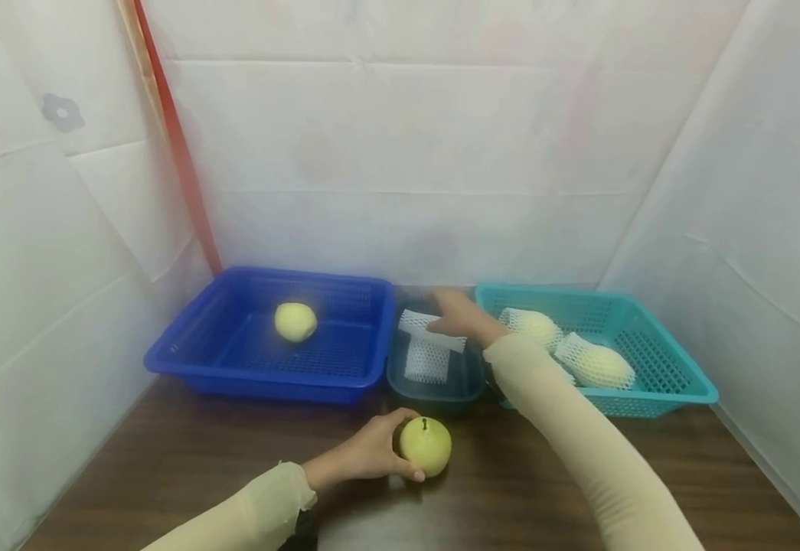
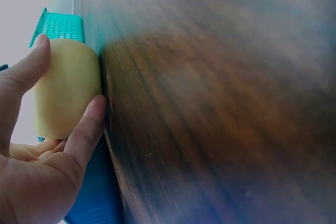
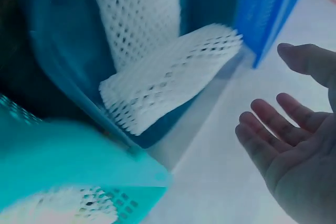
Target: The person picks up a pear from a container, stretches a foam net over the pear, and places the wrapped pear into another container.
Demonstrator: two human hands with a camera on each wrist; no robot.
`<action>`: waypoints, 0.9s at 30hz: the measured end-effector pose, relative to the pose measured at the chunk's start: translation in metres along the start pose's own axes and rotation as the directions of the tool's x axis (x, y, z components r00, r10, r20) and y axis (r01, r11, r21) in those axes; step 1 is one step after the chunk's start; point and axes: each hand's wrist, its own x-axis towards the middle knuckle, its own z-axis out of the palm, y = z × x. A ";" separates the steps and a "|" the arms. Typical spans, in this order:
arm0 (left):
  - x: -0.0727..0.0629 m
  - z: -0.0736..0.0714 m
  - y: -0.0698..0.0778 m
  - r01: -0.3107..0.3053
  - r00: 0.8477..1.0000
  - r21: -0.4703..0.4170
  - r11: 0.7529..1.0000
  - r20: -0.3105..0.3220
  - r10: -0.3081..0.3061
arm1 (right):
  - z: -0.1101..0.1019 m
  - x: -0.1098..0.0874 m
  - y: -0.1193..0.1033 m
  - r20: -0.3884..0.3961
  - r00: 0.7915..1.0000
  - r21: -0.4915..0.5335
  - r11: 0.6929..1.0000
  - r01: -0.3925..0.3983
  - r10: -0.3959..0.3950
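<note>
Head view: one yellow-green pear [image 1: 427, 447], stem uppermost, on the brown wood-grain tabletop [image 1: 510, 493], in front of the tub and baskets. Left hand [image 1: 372, 448]: pinching this pear from the side, thumb and fingers curled about it. Right hand [image 1: 465, 315]: spread, over the far part of the tub, thumb apart from fingers, holding nothing; the right wrist view shows it just beside the nets.

One small dark teal tub [image 1: 434, 396], beyond the pear, between two baskets. Contents: two white foam nets, one flat [image 1: 427, 363], the other [image 1: 411, 323] laid across it.

One blue basket [image 1: 262, 374], on the left of the tub; contents: one bare pale pear [image 1: 295, 322].

One turquoise basket [image 1: 661, 367], on the right; contents: two pears in white foam netting [image 1: 595, 364], plus part of another netted piece, mostly hidden by the right sleeve [image 1: 579, 428].

Surround: white sheeting [image 1: 406, 130], with one red strip [image 1: 175, 145] at the left corner.
</note>
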 end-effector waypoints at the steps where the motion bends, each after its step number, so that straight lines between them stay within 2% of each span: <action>1: 0.000 0.000 0.000 -0.002 1.000 0.000 1.000 -0.001 0.002 | 0.003 0.005 0.002 0.006 0.999 -0.007 0.999 -0.034 0.034; 4: 0.000 0.002 0.003 -0.006 1.000 -0.003 1.000 -0.004 0.006 | 0.011 0.016 0.008 0.023 0.990 -0.038 0.990 -0.138 0.139; 8: 0.000 0.006 0.006 -0.015 1.000 -0.015 1.000 -0.002 0.015 | 0.025 0.024 0.014 0.058 0.959 -0.112 0.956 -0.271 0.278; 12: -0.001 0.009 0.008 -0.019 1.000 -0.022 1.000 -0.003 0.019 | 0.038 0.023 0.015 0.079 0.939 -0.206 0.927 -0.314 0.335; 19: -0.002 0.010 0.009 -0.020 1.000 -0.032 0.999 0.003 0.020 | 0.050 0.024 0.019 0.059 0.952 -0.290 0.918 -0.272 0.301; 22: -0.001 0.010 0.009 -0.021 1.000 -0.030 0.999 0.002 0.021 | 0.048 0.024 0.021 0.024 0.966 -0.296 0.925 -0.240 0.259; 27: -0.001 0.009 0.007 -0.014 1.000 -0.011 1.000 -0.005 0.014 | 0.038 0.027 0.020 -0.009 0.977 -0.267 0.941 -0.208 0.213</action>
